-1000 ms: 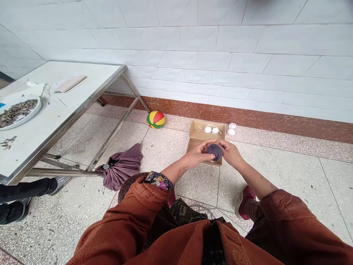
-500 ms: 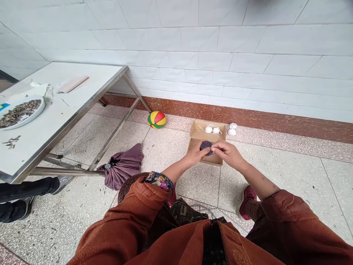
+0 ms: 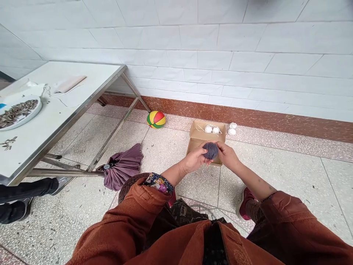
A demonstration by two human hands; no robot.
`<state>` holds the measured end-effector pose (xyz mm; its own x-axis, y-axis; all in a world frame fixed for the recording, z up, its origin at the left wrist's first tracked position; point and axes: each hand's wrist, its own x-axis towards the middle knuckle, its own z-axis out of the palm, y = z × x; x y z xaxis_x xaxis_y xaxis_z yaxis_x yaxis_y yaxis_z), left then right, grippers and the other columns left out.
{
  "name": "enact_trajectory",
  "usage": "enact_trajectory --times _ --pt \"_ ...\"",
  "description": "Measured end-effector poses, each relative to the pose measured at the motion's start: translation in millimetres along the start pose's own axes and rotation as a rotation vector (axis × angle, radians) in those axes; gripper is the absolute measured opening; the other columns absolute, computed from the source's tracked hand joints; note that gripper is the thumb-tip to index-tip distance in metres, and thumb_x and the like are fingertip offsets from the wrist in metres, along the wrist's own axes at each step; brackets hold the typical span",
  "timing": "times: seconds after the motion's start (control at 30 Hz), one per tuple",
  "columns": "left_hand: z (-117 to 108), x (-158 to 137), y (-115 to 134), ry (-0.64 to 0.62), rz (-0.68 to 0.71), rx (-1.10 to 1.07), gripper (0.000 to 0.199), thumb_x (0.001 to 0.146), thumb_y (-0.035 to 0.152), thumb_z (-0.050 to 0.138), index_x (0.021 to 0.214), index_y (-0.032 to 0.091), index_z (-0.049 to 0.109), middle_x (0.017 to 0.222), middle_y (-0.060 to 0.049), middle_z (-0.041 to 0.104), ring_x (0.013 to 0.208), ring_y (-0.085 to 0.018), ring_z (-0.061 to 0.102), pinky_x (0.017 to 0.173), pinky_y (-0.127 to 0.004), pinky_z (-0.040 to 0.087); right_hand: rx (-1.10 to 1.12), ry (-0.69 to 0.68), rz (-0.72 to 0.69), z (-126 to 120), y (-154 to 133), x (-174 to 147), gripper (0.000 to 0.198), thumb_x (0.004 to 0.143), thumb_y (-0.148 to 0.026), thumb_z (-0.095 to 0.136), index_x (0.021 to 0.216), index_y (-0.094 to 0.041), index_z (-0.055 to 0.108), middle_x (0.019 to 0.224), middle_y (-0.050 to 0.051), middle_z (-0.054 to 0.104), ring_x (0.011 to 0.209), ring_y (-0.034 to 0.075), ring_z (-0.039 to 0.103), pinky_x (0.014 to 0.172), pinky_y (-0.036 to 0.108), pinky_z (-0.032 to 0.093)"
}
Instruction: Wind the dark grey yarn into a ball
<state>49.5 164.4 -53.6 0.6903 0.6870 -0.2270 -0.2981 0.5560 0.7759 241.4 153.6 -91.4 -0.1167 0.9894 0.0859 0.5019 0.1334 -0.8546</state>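
A dark grey-purple ball of yarn [image 3: 210, 151] is held over the open cardboard box. My left hand [image 3: 195, 159] is closed around its left and under side, the thumb lying on top. At the ball's right edge are the bent fingers of my right hand [image 3: 226, 154], pressed together against the yarn, with the fingertips partly hidden behind it. No loose strand can be made out between the hands. Inside the lid of the cardboard box [image 3: 193, 141] lie two white yarn balls [image 3: 212, 129] with a loose thread. More white balls [image 3: 232, 129] rest on the floor beside the box.
A multicoloured ball [image 3: 156, 119] sits by the wall near the table leg. On the left stands a metal-framed table [image 3: 91, 77] with a plate of seed-like pieces [image 3: 20, 112]. A folded purple umbrella [image 3: 124, 165] leans below it. Another person's shoes [image 3: 62, 184] show at lower left.
The yarn ball has turned and shows more of its face, slightly nearer me. My right hand has shifted from in front of the ball to its right side.
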Motion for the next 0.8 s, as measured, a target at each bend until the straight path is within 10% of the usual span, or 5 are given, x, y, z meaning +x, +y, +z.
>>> enact_trajectory --times 0.33,0.6,0.8 --pt "-27.5 15.7 -1.0 0.416 0.165 0.329 0.048 0.072 0.026 0.075 0.118 0.022 0.063 0.111 -0.005 0.065 0.100 -0.018 0.060 0.084 -0.030 0.049 0.061 -0.252 -0.172 -7.1 -30.6 -10.2 0.025 0.099 -0.041 0.054 0.091 -0.022 0.068 0.080 0.002 0.068 0.070 0.016 0.061 0.069 0.029 0.047" --pt "-17.9 6.5 -1.2 -0.047 0.063 0.395 0.096 0.070 0.028 0.083 0.154 0.026 0.036 0.095 -0.002 0.063 0.084 -0.016 0.057 0.078 -0.030 0.044 0.153 0.036 -0.104 -29.7 -22.9 4.0 0.027 0.092 -0.048 0.066 0.084 -0.023 0.068 0.076 0.002 0.067 0.070 0.018 0.059 0.068 0.031 0.049" --pt "-7.8 1.2 2.7 -0.105 0.020 0.070 0.074 0.072 0.038 0.083 0.140 0.028 0.055 0.118 -0.008 0.063 0.088 -0.015 0.060 0.073 -0.027 0.046 0.152 0.065 -0.051 -9.0 -11.5 -1.2 0.030 0.097 -0.047 0.054 0.084 -0.022 0.064 0.078 0.002 0.066 0.071 0.018 0.059 0.068 0.030 0.049"
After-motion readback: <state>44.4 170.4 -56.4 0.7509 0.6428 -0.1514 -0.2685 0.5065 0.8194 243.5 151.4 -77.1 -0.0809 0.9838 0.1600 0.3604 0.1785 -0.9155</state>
